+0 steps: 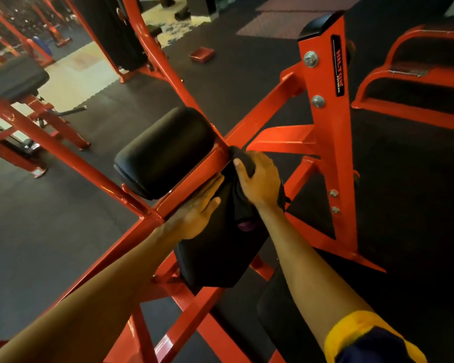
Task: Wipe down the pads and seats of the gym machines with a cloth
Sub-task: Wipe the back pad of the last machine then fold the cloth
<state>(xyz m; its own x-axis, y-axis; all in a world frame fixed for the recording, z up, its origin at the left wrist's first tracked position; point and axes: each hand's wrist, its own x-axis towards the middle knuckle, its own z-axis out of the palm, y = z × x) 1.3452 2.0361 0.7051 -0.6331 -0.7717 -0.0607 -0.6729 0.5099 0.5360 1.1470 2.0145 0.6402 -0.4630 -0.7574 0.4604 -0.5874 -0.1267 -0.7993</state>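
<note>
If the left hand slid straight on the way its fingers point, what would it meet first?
Probably the dark cloth bunched under the right hand; the left hand lies flat on the pad, fingertips nearly at it. Depth is hard to judge.

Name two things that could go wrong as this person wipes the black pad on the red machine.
The right grip bunches the cloth against the red bar, so much of the flat pad may stay unwiped. The left grip lies flat along the seam between bar and pad; its fingers might get pinched if the pad shifts.
</note>
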